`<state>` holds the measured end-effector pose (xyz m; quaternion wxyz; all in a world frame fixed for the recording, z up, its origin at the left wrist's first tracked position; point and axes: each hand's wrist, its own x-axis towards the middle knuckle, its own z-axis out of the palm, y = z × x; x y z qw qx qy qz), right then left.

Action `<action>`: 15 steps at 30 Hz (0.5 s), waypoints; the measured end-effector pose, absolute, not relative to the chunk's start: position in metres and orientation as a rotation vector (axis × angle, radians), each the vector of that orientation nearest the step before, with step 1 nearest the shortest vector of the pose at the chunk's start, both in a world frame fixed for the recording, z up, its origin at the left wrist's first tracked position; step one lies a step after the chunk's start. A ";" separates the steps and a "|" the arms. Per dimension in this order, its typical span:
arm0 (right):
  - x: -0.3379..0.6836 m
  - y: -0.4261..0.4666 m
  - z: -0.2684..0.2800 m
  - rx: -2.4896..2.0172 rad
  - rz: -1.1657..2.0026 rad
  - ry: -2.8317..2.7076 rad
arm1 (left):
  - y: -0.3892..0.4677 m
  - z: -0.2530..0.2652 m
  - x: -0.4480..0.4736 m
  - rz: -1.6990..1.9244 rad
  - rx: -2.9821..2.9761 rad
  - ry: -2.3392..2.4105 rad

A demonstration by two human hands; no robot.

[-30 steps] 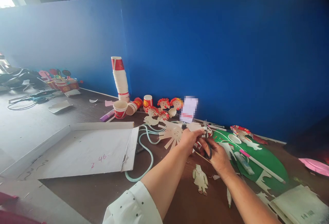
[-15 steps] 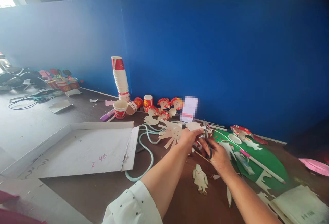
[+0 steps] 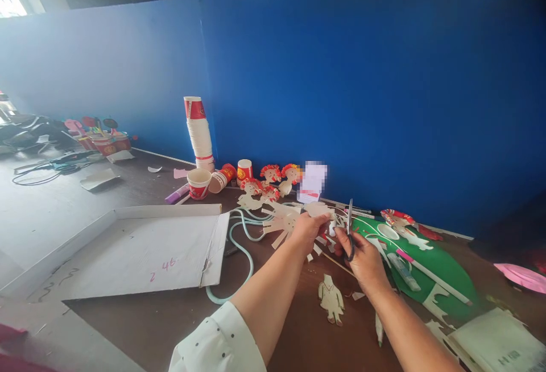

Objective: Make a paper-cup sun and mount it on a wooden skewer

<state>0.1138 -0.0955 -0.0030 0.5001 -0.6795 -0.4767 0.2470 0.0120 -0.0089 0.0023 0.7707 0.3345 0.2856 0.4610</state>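
My left hand (image 3: 307, 232) pinches a white paper cut-out (image 3: 319, 210), its lower part close to my fingertips. To the right, my right hand (image 3: 360, 252) grips a pair of scissors (image 3: 350, 218) by the dark handles, with the blades pointing up and apart from the paper. Behind my left hand lies a paper cup piece cut into a fringe (image 3: 281, 221), with a small face drawn on it. Nearer to me, a flat paper doll body (image 3: 331, 299) rests on the brown table between my forearms. Small white scraps (image 3: 317, 249) are scattered below my hands.
A shallow white box lid (image 3: 140, 249) lies at left, next to a pale blue cord (image 3: 251, 264). Stacked paper cups (image 3: 199, 139) stand by the blue partition (image 3: 362, 87). Paper dolls with red hair (image 3: 271, 174) lie behind. A green sheet (image 3: 452, 275) with a pen is at right.
My right hand has drawn the scissors slightly to the right, away from the paper. A small white piece now shows between my hands, and more scraps are visible on the table.
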 end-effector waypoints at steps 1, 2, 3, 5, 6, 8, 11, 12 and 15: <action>0.114 -0.095 -0.003 -1.635 0.592 -1.151 | -0.008 0.002 0.011 0.990 0.713 0.621; 0.114 -0.095 -0.003 -1.626 0.590 -1.145 | -0.008 0.003 0.011 0.979 0.701 0.624; 0.114 -0.094 -0.004 -1.617 0.596 -1.134 | -0.007 0.003 0.010 0.967 0.693 0.622; 0.115 -0.093 -0.006 -1.591 0.628 -1.101 | -0.007 0.002 0.010 0.950 0.688 0.595; 0.116 -0.092 -0.007 -1.575 0.649 -1.086 | -0.007 0.002 0.010 0.945 0.687 0.574; 0.117 -0.091 -0.010 -1.557 0.674 -1.071 | -0.006 0.000 0.010 0.934 0.687 0.542; 0.119 -0.090 -0.012 -1.546 0.680 -1.073 | -0.004 -0.003 0.010 0.924 0.700 0.539; 0.119 -0.090 -0.013 -1.541 0.681 -1.072 | -0.004 -0.004 0.010 0.922 0.709 0.538; 0.118 -0.091 -0.011 -1.539 0.670 -1.074 | -0.004 -0.004 0.010 0.914 0.724 0.535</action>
